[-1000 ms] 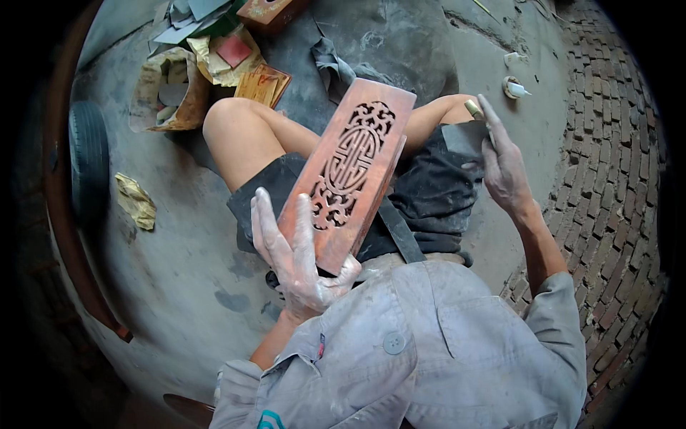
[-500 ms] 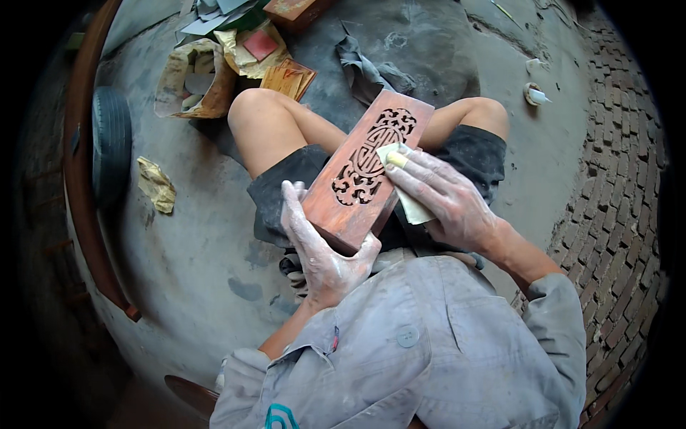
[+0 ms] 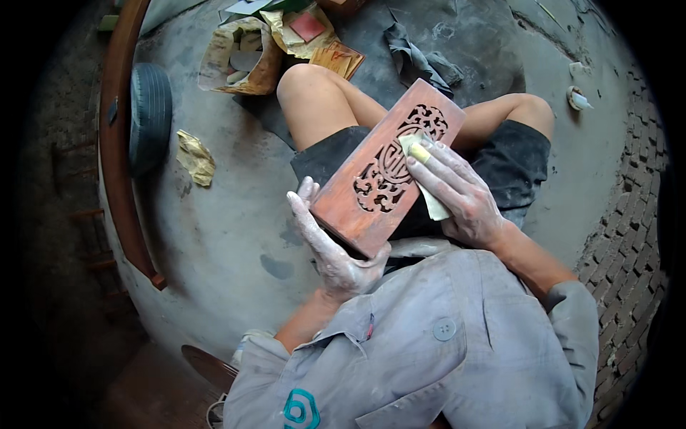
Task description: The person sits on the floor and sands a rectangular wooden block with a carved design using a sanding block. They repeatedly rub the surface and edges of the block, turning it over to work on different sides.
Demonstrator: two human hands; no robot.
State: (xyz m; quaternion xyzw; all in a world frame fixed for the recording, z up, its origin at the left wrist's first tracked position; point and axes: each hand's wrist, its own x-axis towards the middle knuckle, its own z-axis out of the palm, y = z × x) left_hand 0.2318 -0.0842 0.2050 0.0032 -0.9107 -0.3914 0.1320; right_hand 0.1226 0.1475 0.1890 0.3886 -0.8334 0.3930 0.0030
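Note:
A reddish-brown wooden box (image 3: 343,196) with a carved openwork panel lies tilted across my lap, its far end leaning to the right. My left hand (image 3: 339,261) is wrapped round the box's near end, fingers along its left edge and thumb at the near right corner. In my right hand (image 3: 464,196) is a folded pale sheet of sandpaper (image 3: 434,206), pressed flat by the fingers against the right part of the carving. Yellow tape (image 3: 419,152) covers one fingertip of that hand. Whitish dust coats both hands.
A paper sack (image 3: 243,61) of pads stands beyond my left knee, near a red block (image 3: 307,26) and thin wooden pieces (image 3: 336,58). Dark cloth (image 3: 414,57) lies ahead. Leftward are crumpled yellow paper (image 3: 195,157), a tyre (image 3: 150,118) and a wooden beam (image 3: 118,143); rightward, a small pot (image 3: 576,99).
The whole view has shifted, so the surroundings sit farther right in the picture. The box's carved face is turned slightly more toward me. Both hands keep their hold.

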